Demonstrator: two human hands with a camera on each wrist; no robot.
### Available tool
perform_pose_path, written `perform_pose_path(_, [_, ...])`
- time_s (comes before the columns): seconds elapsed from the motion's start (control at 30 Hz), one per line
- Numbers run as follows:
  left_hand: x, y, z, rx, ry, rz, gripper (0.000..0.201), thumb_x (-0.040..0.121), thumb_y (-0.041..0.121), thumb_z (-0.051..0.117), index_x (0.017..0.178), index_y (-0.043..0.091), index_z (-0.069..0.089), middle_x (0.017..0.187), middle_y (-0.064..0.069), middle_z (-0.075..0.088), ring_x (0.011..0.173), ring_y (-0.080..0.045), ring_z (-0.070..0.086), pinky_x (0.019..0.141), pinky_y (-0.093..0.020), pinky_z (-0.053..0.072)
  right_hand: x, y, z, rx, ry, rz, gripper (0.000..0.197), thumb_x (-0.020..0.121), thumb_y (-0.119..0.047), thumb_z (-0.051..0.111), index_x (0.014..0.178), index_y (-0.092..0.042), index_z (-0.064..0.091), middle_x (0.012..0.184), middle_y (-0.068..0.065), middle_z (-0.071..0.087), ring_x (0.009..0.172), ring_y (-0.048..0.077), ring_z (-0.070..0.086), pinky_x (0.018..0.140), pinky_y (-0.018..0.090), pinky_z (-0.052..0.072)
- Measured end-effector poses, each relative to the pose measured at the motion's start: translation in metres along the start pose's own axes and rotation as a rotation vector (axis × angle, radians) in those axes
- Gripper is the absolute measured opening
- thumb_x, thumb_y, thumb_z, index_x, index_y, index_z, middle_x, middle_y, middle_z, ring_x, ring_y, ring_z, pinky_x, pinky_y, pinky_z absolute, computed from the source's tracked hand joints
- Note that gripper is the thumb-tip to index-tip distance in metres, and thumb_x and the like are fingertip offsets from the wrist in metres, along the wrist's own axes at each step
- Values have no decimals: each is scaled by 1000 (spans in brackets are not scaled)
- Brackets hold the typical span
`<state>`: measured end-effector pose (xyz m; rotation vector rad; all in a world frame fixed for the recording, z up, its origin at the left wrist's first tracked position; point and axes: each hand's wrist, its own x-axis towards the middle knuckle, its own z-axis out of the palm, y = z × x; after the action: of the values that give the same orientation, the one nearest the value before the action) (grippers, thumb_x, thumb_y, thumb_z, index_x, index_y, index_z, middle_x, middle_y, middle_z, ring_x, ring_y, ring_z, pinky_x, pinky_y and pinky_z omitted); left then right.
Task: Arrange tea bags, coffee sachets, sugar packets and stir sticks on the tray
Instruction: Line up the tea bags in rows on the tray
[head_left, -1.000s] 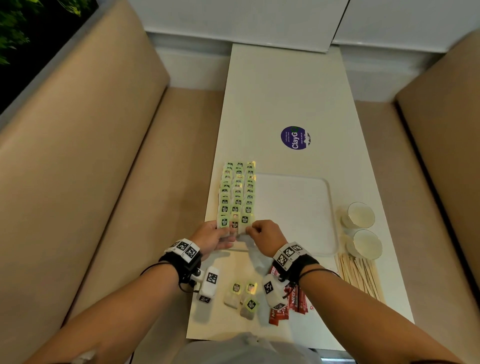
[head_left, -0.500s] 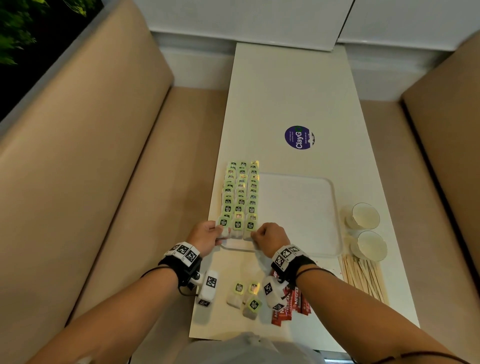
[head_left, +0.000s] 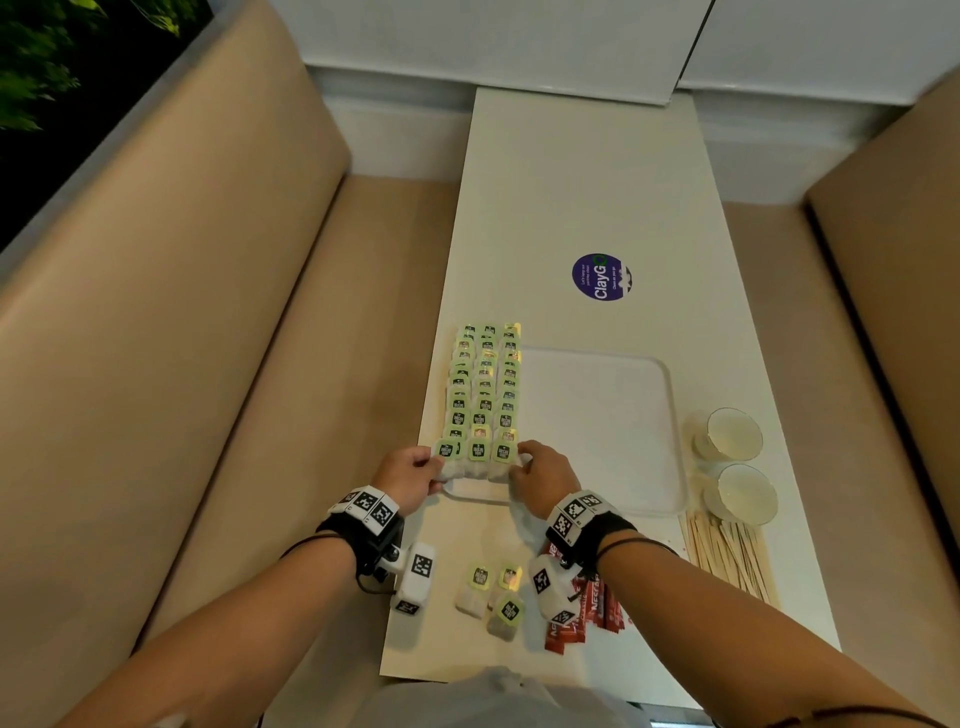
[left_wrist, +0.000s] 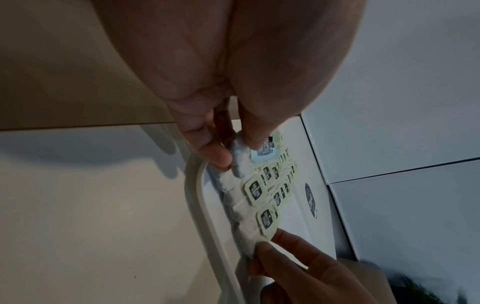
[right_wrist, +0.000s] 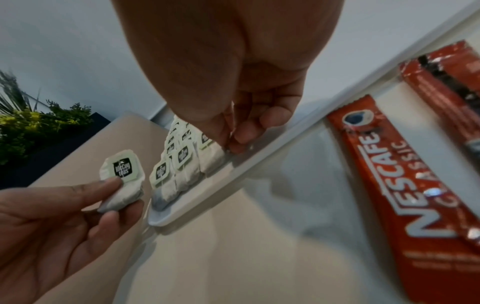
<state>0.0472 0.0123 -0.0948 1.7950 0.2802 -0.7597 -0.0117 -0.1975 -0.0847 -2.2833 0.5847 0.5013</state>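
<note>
I have both forearms stretched forward side by side, wrists banded, my left hand (head_left: 410, 470) with thumb and fingers curled in a pinch at the left end tea bag (head_left: 448, 457), my right hand (head_left: 543, 475) fingers curled down, pinching the right end tea bag (head_left: 503, 460)

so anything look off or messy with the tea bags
The rows of green-tagged tea bags on the white tray look tidy. Three loose green-tagged tea bags lie scattered on the white table, off the tray beside the red coffee sachets. Nothing looks spilled or torn.
</note>
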Motion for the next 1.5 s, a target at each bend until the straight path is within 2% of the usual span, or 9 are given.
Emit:
perform_pose_path(0.07, [0, 0, -1, -41, -7, -11, 14, 100, 12, 58, 93, 9, 69, 104, -16, 72, 89, -24, 72, 83, -32, 60, 0, -4, 2, -2, -3, -12, 24, 94, -20, 51, 111, -21, 67, 107, 2, 72, 99, 24, 67, 86, 35, 55])
perform_pose_path(0.13, [-1, 2, -2, -58, -21, -19, 11, 100, 11, 58, 97, 10, 69, 108, -16, 71, 95, -27, 72, 78, -29, 61, 1, -7, 1, -5, 15, 32, 26, 94, -25, 53, 118, -23, 63, 111, 1, 71, 99, 22, 67, 83, 34, 54])
perform_pose_path(0.3, [-5, 5, -4, -40, -16, 10, 10, 99, 10, 61, 96, 16, 68, 102, -14, 69, 91, -25, 70, 73, -28, 60, 2, -9, -6, 18, 77, 34, 25, 98, -34, 53, 120, -22, 49, 101, 0, 69, 88, 20, 65, 74, 34, 50])
perform_pose_path(0.4, [-7, 7, -5, -9, -26, 42, 8, 98, 9, 62, 100, 14, 68, 98, -11, 71, 86, -21, 68, 74, -29, 60, 1, -17, -8, 69, 56, -94, 15, 98, -32, 54, 108, -23, 60, 86, -4, 68, 77, 16, 64, 75, 36, 55])
perform_pose_path(0.53, [-5, 9, -4, 61, -40, 78, 9, 97, 8, 62, 98, 15, 68, 86, -1, 69, 75, -14, 64, 65, -24, 54, -4, -30, -6, 49, -70, -266, 19, 99, -28, 59, 100, -18, 75, 90, 0, 72, 82, 16, 65, 76, 31, 52])
perform_pose_path(0.73, [-8, 13, -4, 40, -84, 98, 8, 94, 9, 67, 91, 17, 68, 80, -6, 68, 75, -17, 60, 63, -24, 50, -7, -38, 5, 15, -173, -304, 30, 96, -35, 64, 83, -10, 74, 82, 10, 71, 77, 27, 65, 74, 37, 52])
perform_pose_path(1.07, [-11, 12, -7, 27, -36, 82, 13, 93, 13, 69, 102, 22, 66, 90, -4, 73, 76, -14, 67, 64, -24, 50, 0, -40, 6, -2, -119, -276, 27, 96, -29, 63, 78, -10, 69, 77, 8, 67, 68, 19, 55, 71, 36, 49])
perform_pose_path(1.2, [-13, 9, -8, 45, -20, 81, 12, 93, 13, 69, 104, 18, 67, 83, -4, 70, 71, -15, 65, 61, -23, 48, 1, -35, 6, -13, -121, -233, 26, 95, -28, 64, 78, -9, 68, 70, 2, 60, 65, 16, 50, 67, 32, 45])
perform_pose_path(1.5, [-12, -9, -18, 105, -5, -10, 6, 94, 13, 68, 99, 15, 68, 84, -6, 70, 66, -14, 66, 55, -20, 47, 1, -38, 24, -6, -167, -99, 26, 92, -29, 66, 68, -18, 71, 76, 0, 72, 70, 14, 65, 66, 28, 52])
